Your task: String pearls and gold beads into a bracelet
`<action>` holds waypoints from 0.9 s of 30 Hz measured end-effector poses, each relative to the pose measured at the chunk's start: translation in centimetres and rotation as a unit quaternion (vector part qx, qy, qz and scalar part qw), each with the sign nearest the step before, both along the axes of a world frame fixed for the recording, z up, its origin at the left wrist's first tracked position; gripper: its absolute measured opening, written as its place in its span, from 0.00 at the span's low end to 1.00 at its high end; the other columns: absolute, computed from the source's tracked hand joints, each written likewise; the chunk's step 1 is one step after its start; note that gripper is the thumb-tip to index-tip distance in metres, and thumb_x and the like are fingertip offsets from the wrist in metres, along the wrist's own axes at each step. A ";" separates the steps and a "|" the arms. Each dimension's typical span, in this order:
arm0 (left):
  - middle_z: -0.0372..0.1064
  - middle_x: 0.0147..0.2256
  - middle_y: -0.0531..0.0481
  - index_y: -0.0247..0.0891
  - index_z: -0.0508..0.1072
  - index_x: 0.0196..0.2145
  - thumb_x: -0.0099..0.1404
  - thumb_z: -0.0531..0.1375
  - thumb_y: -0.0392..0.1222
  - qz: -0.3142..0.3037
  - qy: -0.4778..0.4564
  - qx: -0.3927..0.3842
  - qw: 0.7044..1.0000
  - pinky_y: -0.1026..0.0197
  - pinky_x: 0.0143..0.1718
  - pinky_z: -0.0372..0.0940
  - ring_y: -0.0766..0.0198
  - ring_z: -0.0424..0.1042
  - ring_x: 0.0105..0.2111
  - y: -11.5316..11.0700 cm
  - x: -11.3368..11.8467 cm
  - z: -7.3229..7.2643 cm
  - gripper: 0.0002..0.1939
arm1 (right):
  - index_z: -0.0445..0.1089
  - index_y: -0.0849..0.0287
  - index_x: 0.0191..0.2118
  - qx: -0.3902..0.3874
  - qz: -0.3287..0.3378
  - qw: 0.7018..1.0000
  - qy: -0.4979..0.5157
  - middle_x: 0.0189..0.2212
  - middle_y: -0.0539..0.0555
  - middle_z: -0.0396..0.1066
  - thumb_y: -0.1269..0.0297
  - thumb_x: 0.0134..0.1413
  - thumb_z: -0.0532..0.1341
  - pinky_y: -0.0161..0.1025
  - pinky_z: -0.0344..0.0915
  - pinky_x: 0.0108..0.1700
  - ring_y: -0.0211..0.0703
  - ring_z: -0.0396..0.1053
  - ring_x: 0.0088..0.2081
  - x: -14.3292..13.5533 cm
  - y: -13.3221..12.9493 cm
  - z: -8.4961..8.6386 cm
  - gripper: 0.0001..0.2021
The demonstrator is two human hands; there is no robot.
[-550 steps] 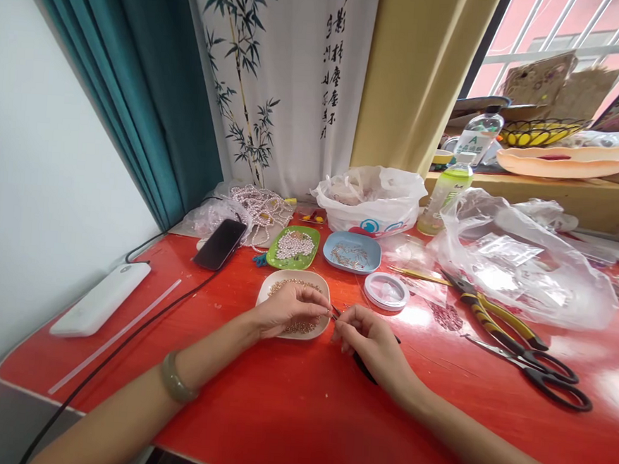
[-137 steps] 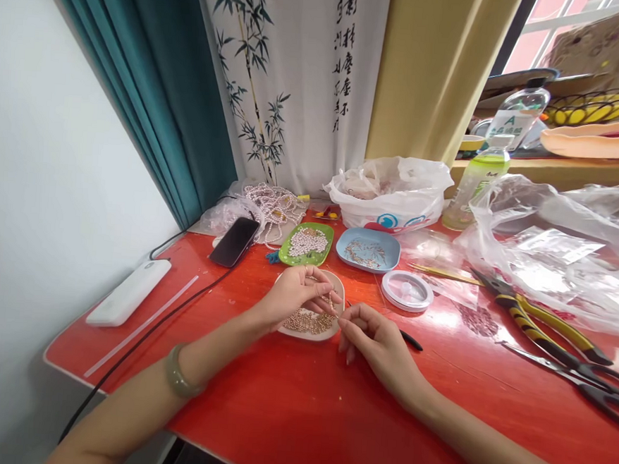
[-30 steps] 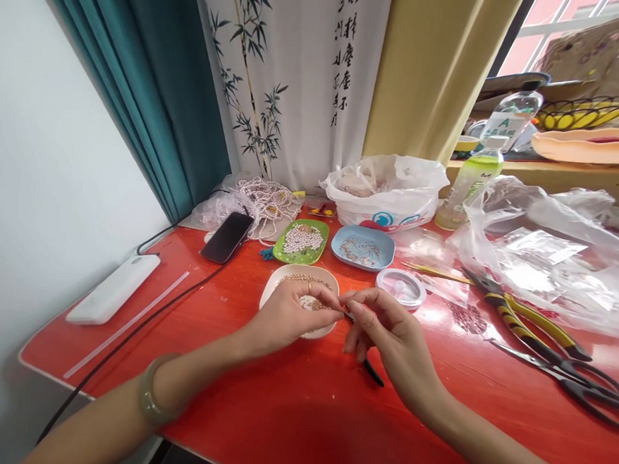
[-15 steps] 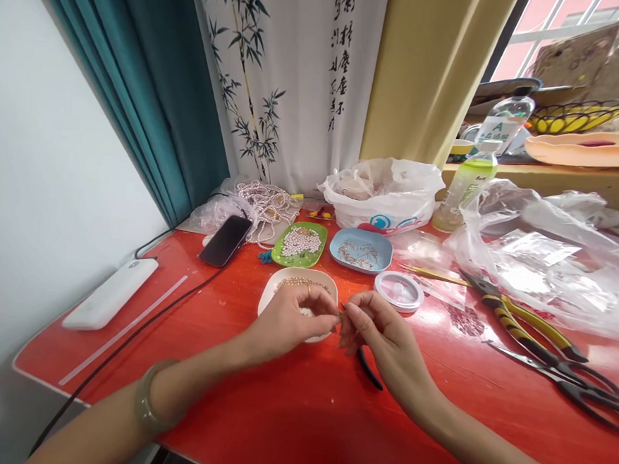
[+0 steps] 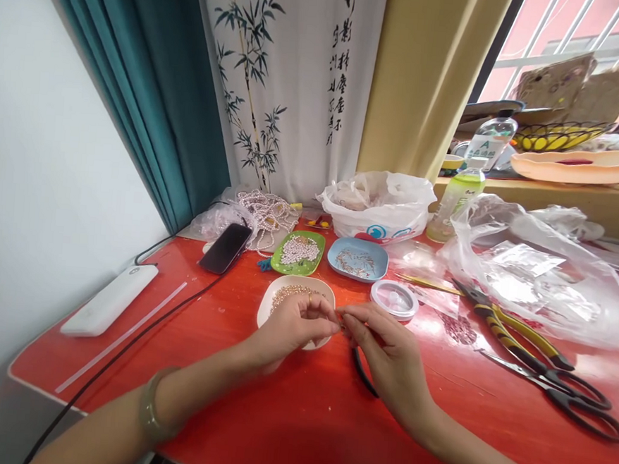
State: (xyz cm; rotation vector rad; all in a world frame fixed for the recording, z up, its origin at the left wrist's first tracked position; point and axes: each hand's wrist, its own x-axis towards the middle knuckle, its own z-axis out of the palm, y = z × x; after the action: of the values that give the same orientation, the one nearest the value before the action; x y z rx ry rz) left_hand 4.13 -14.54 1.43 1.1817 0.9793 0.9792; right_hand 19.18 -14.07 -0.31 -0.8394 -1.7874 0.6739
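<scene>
My left hand (image 5: 303, 328) pinches thumb and forefinger together in front of a cream dish (image 5: 266, 302) of gold beads (image 5: 293, 291). Facing it, my right hand (image 5: 384, 343) is closed in a pinch as well, its fingertips meeting those of the left. Whatever they hold between them is too small to name. A black curved handle (image 5: 363, 373) lies on the table partly under my right hand. Behind the cream dish are a green tray (image 5: 280, 264) with whitish-pink beads (image 5: 300, 250) and a blue tray (image 5: 335, 262) with thin metal bits.
On the right lie yellow-black pliers (image 5: 514, 335), black scissors (image 5: 558, 391) and plastic bags (image 5: 544, 277). A round clear-lidded case (image 5: 394, 299) sits beyond my right hand. Leftward are a phone (image 5: 226, 247), a white power bank (image 5: 108, 299) and a black cable (image 5: 137, 340).
My right hand's fingers have straightened and drawn closer to my left fingertips. Both hands keep their pinch. The whole view has tilted slightly upward.
</scene>
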 end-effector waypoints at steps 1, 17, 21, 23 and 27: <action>0.55 0.16 0.58 0.34 0.65 0.23 0.49 0.59 0.35 -0.001 -0.008 -0.002 1.000 0.69 0.18 0.44 0.75 0.51 0.16 0.0 0.0 0.1 0.04 | 0.69 0.58 0.32 0.029 0.000 1.000 -0.006 0.24 0.51 0.65 0.69 0.54 0.52 0.35 0.63 0.26 0.36 0.63 0.25 0.0 0.1 -0.1 0.08; 0.57 0.16 0.58 0.33 0.67 0.22 0.48 0.61 0.38 0.013 0.003 -0.047 0.999 0.69 0.19 0.46 0.76 0.52 0.16 -0.1 -0.3 0.3 0.06 | 0.66 0.62 0.42 0.284 -0.019 0.945 -0.163 0.26 0.55 0.64 0.77 0.54 0.50 0.35 0.63 0.26 0.37 0.62 0.27 1.1 1.2 -1.1 0.12; 0.59 0.16 0.57 0.34 0.68 0.22 0.48 0.60 0.38 0.009 0.014 -0.034 0.999 0.68 0.20 0.48 0.74 0.55 0.17 0.0 -0.4 0.1 0.05 | 0.66 0.64 0.40 0.321 -0.021 0.926 -0.198 0.25 0.55 0.65 0.78 0.53 0.50 0.35 0.61 0.26 0.37 0.61 0.26 1.4 1.5 -1.3 0.11; 0.60 0.16 0.57 0.34 0.68 0.22 0.48 0.60 0.38 0.010 0.025 -0.030 0.999 0.68 0.20 0.47 0.74 0.55 0.17 0.1 -0.5 -0.1 0.05 | 0.65 0.65 0.40 0.329 -0.021 0.921 -0.206 0.25 0.56 0.66 0.79 0.53 0.50 0.35 0.61 0.26 0.38 0.61 0.26 1.5 1.5 -1.3 0.11; 0.61 0.16 0.56 0.33 0.69 0.22 0.49 0.60 0.39 0.006 0.043 -0.026 0.999 0.68 0.18 0.44 0.74 0.54 0.17 0.3 -0.6 -0.1 0.06 | 0.66 0.65 0.37 0.349 -0.030 0.910 -0.221 0.24 0.56 0.66 0.78 0.54 0.50 0.35 0.61 0.25 0.38 0.61 0.26 1.4 1.3 -0.7 0.10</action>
State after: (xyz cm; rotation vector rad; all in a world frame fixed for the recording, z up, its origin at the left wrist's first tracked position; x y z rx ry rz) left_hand 3.56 -14.27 1.33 1.1835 1.0742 0.9131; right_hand 20.53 -12.72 -1.04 -0.5619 -2.1811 -0.2413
